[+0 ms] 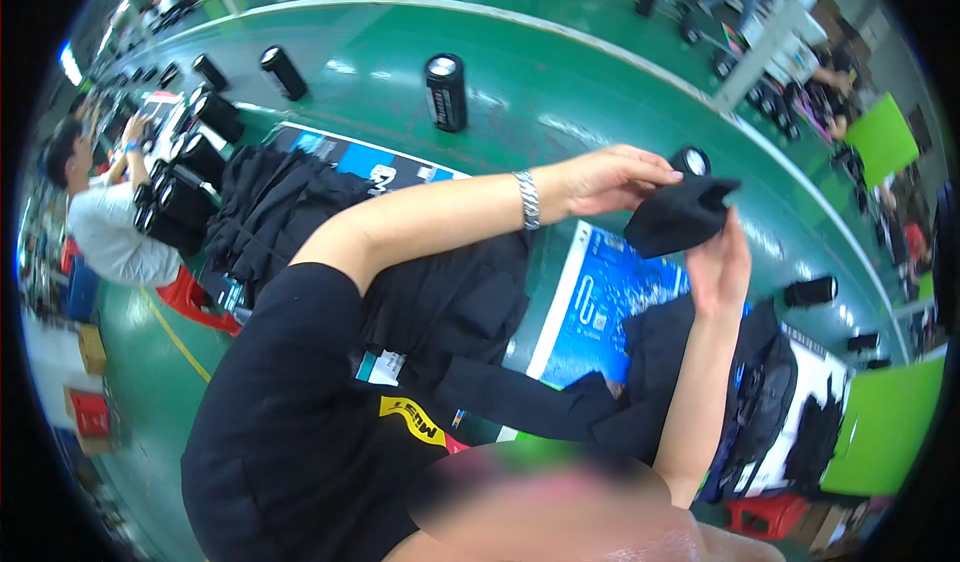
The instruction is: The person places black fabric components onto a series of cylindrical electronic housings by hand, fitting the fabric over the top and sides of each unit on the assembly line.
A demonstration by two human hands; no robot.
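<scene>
On our left, a person in a white shirt [105, 227] sits by black cylinders [180, 202] and piled black fabric [275, 212] on the green bench [560, 92]. Above the blue sheet [600, 302], our left hand [610, 180] pinches a black pouch [678, 217]. Our right hand [722, 267] grips its lower edge, fingers closed.

The black pouch [678, 217] you hold is soft matt cloth, creased where your left hand [610, 179] pinches it. Your wrist carries a shiny metal-link watch band [527, 200]. The green tabletop [560, 92] is smooth and glossy, throwing back the lights. The black cylinder [445, 92] standing on it looks matt-sided with a shiny cap. The heaped black garments [270, 212] are dull fabric.
</scene>
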